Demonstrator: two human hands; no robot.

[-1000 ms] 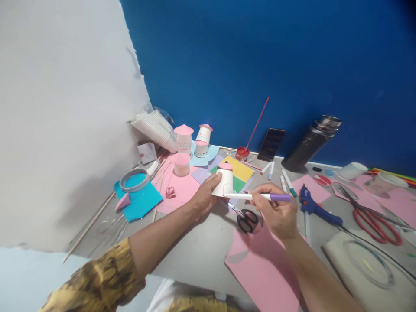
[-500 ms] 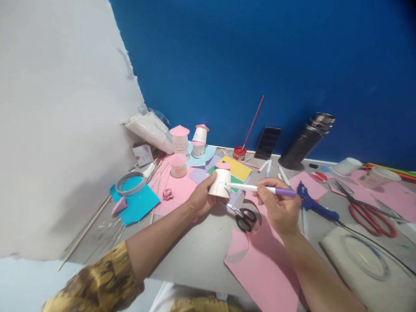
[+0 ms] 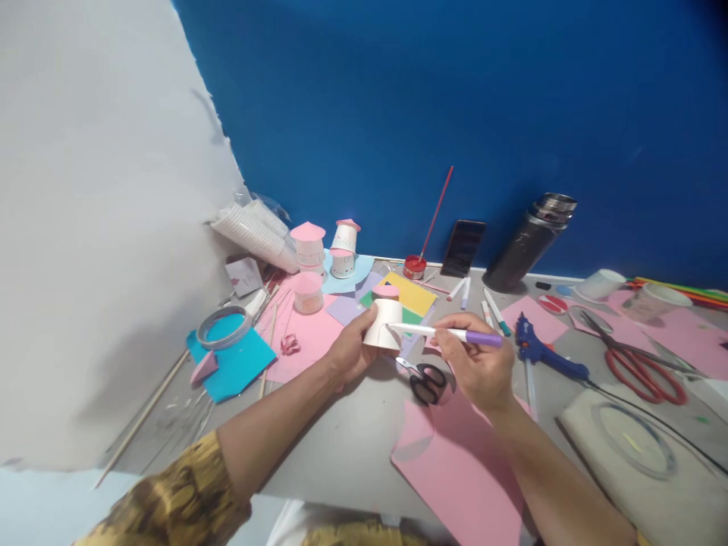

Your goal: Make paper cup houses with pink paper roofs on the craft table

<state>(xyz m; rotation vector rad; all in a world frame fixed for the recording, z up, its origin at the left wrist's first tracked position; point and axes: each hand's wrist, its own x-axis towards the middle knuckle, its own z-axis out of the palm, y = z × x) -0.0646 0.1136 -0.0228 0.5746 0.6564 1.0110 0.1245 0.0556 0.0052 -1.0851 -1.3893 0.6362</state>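
Note:
My left hand (image 3: 353, 347) grips a white paper cup (image 3: 383, 326) turned upside down, held above the table. A pink disc (image 3: 385, 291) shows just past the cup's top; whether it is fixed to the cup I cannot tell. Between the fingers of my right hand (image 3: 478, 362) is a white marker (image 3: 452, 333) with a purple end, its tip at the cup's side wall. Below the cup lie small scissors (image 3: 425, 381) with black handles. A large pink paper sheet (image 3: 463, 470) with a cut-out edge stretches under my right wrist.
Cups with pink tops (image 3: 308, 246) stand at the back left beside stacked paper cups (image 3: 253, 231). Behind my right hand are a phone (image 3: 463, 248) and a dark flask (image 3: 528, 246). A blue glue gun (image 3: 549, 353) and red-handled scissors (image 3: 642, 371) lie rightward.
The marker and my right hand have shifted slightly left, the tip moving across the cup's side. The cup stays in my left hand. The whole view has shifted a little.

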